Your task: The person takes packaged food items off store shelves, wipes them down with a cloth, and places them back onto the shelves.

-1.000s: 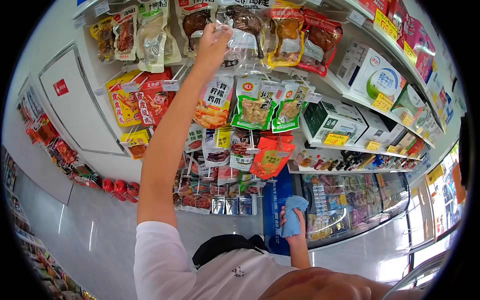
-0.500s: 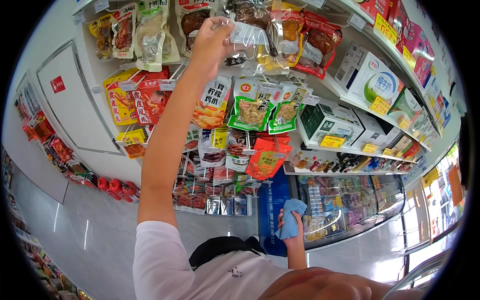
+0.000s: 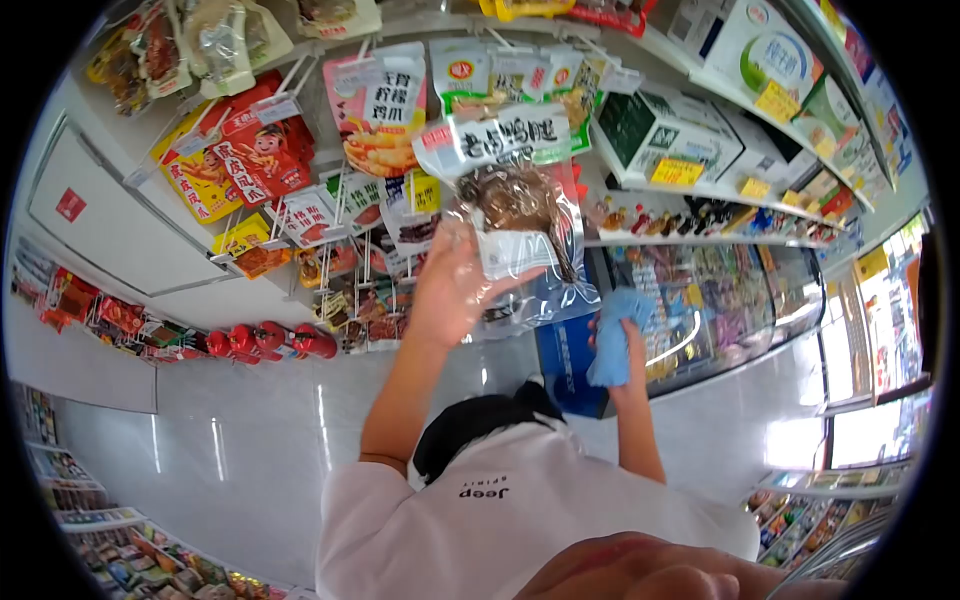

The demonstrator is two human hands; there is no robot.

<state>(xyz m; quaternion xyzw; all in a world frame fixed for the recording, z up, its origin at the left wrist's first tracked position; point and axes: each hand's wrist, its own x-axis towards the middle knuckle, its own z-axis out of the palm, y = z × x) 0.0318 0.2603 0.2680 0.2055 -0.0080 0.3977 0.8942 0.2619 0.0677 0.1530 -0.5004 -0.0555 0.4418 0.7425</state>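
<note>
Clear plastic pouch of dark brown meat in the left hand, crumpled blue cloth in the right hand.
The left, partly open, grips the pouch's lower side; the right closes round the cloth. The one-sided grip on slick plastic could let the pouch slip or tip against the green-and-white packs beyond.

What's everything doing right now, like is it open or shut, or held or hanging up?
Left hand: holding the meat packet
Meat packet: held up, looks sealed
Right hand: gripping the cloth
Cloth: bunched up
Red packets: hanging
White door: shut
Milk box: on shelf, looks closed
</note>
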